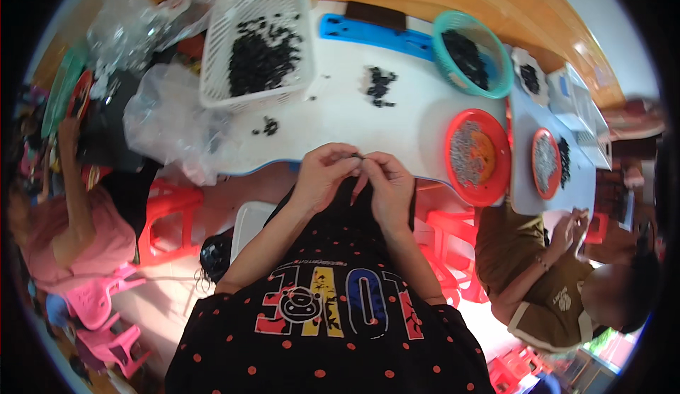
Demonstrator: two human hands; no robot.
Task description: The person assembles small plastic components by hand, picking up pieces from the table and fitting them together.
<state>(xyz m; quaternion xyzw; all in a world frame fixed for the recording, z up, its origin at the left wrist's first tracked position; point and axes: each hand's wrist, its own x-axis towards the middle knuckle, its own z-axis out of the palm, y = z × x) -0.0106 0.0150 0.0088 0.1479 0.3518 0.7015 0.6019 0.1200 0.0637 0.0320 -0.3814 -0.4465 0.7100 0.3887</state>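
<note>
A white bench is stretching across the upper part of the view, carrying everything else. On its far left a white slotted basket is holding a heap of small black parts. Further right a teal basket is holding more of them, and a red dish of small grey pieces is sitting at the near edge. A loose cluster of black parts is lying between the baskets. Just off the near edge, the left hand and right hand are meeting, both grips pinching closed on one tiny black part held between the fingertips.
</note>
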